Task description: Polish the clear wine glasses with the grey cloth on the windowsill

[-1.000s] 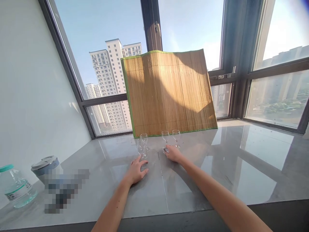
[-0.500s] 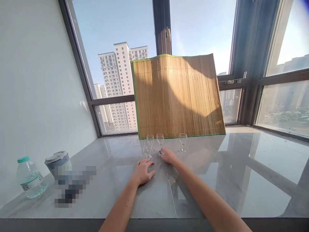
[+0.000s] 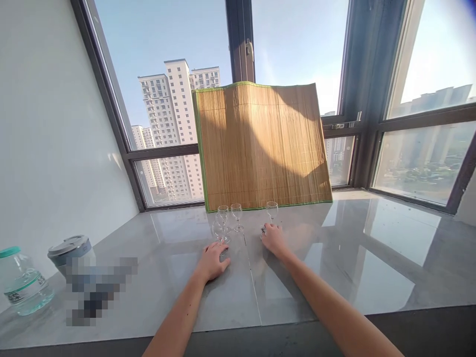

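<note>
Several small clear stemmed wine glasses stand upright on the grey glossy counter. On the left, a near wine glass [image 3: 220,229] overlaps a second wine glass [image 3: 223,214] behind it, and a third wine glass [image 3: 236,212] is just right of them. My left hand [image 3: 213,260] rests on the counter in front of the near glass, fingers spread and holding nothing. Further right, my right hand [image 3: 275,239] has its fingers closed low at the stem and foot of the rightmost wine glass [image 3: 271,209]. The hand hides most of that foot.
A bamboo mat [image 3: 260,148] with green edging leans against the window behind the glasses. On the left stand a clear water bottle [image 3: 28,285] with a green cap and a lidded cup [image 3: 70,253], beside a blurred patch. The counter [image 3: 230,310] has a front edge near me.
My right hand has left the middle wine glass and moved right to the rightmost one. My left hand stays near the same glass. The whole view has shifted slightly.
</note>
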Action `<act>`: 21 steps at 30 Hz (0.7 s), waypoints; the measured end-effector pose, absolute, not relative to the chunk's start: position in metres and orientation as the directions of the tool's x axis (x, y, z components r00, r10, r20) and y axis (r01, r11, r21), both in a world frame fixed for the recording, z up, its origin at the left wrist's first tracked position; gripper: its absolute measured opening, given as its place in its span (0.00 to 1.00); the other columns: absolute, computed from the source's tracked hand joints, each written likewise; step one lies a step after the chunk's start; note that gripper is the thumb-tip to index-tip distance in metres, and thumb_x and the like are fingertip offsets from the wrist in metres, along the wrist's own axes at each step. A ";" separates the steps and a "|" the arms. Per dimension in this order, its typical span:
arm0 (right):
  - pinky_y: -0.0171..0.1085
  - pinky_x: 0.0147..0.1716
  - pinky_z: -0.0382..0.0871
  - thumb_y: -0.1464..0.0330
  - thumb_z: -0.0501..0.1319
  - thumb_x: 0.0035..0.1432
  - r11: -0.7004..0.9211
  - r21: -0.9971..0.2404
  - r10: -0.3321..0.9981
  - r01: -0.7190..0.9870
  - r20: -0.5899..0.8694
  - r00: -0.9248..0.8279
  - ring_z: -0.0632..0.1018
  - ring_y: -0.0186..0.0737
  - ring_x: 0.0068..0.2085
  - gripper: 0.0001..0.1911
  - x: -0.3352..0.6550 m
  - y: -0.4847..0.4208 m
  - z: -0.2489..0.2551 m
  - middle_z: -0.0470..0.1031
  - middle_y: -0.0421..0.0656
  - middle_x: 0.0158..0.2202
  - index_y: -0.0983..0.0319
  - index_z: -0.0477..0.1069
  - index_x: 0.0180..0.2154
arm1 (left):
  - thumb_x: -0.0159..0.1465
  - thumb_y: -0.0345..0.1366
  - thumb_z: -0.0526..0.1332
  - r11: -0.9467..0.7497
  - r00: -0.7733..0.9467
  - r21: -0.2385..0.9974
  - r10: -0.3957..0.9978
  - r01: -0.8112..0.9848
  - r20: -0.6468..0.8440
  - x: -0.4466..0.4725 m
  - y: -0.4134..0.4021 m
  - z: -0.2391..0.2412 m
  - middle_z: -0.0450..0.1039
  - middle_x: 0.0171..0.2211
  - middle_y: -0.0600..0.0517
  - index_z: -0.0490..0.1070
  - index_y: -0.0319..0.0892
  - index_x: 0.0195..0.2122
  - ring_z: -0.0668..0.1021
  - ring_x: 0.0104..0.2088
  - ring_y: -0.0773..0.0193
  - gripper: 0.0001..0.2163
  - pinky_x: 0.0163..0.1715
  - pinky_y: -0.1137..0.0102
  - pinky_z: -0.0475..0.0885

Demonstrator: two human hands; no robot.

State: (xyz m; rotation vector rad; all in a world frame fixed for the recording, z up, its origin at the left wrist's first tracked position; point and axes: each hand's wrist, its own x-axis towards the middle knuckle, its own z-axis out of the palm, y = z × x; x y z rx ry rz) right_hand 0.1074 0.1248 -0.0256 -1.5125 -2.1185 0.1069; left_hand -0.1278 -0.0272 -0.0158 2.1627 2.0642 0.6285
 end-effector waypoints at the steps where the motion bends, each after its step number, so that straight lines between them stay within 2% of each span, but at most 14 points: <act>1: 0.42 0.46 0.59 0.67 0.55 0.60 0.334 -0.354 0.910 0.874 0.362 -0.202 0.69 0.54 0.50 0.17 0.111 0.128 -0.027 0.71 0.56 0.47 0.64 0.69 0.50 | 0.59 0.44 0.59 -0.085 0.004 0.340 0.973 0.937 0.232 -0.128 -0.028 -0.016 0.61 0.63 0.48 0.70 0.48 0.54 0.61 0.64 0.51 0.22 0.62 0.53 0.52; 5: 0.46 0.49 0.59 0.63 0.54 0.61 0.295 -0.384 0.940 0.875 0.282 -0.193 0.66 0.58 0.56 0.27 0.113 0.147 -0.028 0.66 0.60 0.54 0.64 0.60 0.61 | 0.60 0.44 0.58 -0.086 0.003 0.353 0.973 0.932 0.230 -0.127 -0.029 -0.015 0.61 0.63 0.49 0.69 0.50 0.54 0.61 0.64 0.52 0.21 0.62 0.52 0.53; 9: 0.45 0.47 0.63 0.62 0.54 0.61 0.326 -0.450 0.945 0.831 0.166 -0.281 0.69 0.57 0.55 0.29 0.107 0.162 -0.026 0.66 0.60 0.55 0.66 0.59 0.61 | 0.60 0.45 0.58 -0.079 -0.004 0.362 0.975 0.929 0.223 -0.127 -0.029 -0.014 0.60 0.63 0.49 0.69 0.49 0.55 0.60 0.64 0.51 0.21 0.62 0.52 0.53; 14: 0.41 0.49 0.64 0.65 0.53 0.62 0.449 -0.450 0.893 0.772 0.216 -0.394 0.68 0.51 0.57 0.25 0.104 0.159 -0.029 0.66 0.55 0.58 0.64 0.62 0.59 | 0.59 0.44 0.58 -0.073 -0.009 0.351 0.974 0.934 0.226 -0.127 -0.028 -0.014 0.62 0.63 0.49 0.69 0.49 0.54 0.61 0.64 0.52 0.21 0.61 0.53 0.54; 21: 0.38 0.55 0.60 0.67 0.56 0.60 0.626 -0.438 0.776 0.645 0.267 -0.571 0.68 0.46 0.58 0.26 0.092 0.144 -0.032 0.65 0.51 0.60 0.63 0.61 0.60 | 0.59 0.44 0.58 -0.063 -0.012 0.331 0.975 0.942 0.221 -0.124 -0.029 -0.011 0.62 0.62 0.50 0.69 0.50 0.55 0.62 0.63 0.52 0.22 0.61 0.54 0.54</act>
